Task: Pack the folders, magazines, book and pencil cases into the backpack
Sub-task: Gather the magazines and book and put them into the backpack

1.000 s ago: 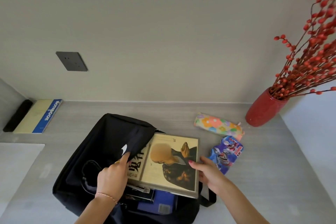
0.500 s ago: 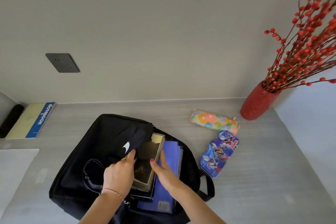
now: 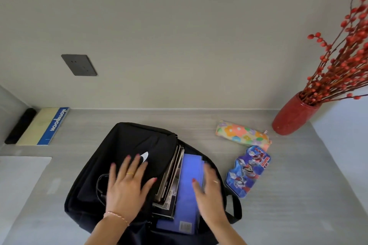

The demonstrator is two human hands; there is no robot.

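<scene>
Risk: judging from how the stack stands, the book and magazines (image 3: 171, 181) could slide back out of the backpack's (image 3: 95, 195) mouth once the hands let go, since their edges still show at the opening; the bag's flap could also fold over the gap and block the pencil cases.
Left hand (image 3: 127, 187): lies flat, palm down, on the black front of the backpack, fingers spread and straight, gripping nothing; it seems to press the fabric down and keep the mouth wide.
Right hand (image 3: 209, 189): blurred, fingers extended and loosely together, palm against the blue folders (image 3: 189, 191); I see no closed grip, so it reads as a push or pat on the stack.
Backpack: lies on the counter (image 3: 298, 205) near its front edge, mouth turned to the right, strap trailing at the lower right.
Folders, book, magazines: inside the backpack's opening, stacked on edge, folders on the right side, printed covers between folders and flap.
Tin pencil case (image 3: 248, 171): blue, on the counter just beside the backpack's right side, not yet packed.
Soft pencil case (image 3: 242, 133): flowered, farther back, touching or nearly touching the tin one's far end.
Progress: flat items appear in; both cases remain, by my reading.
Red vase (image 3: 290, 117): back right corner, holds red berry branches, close enough that a wide reach for the cases could knock it.
Notebook (image 3: 43, 125): back left corner, against the wall.
</scene>
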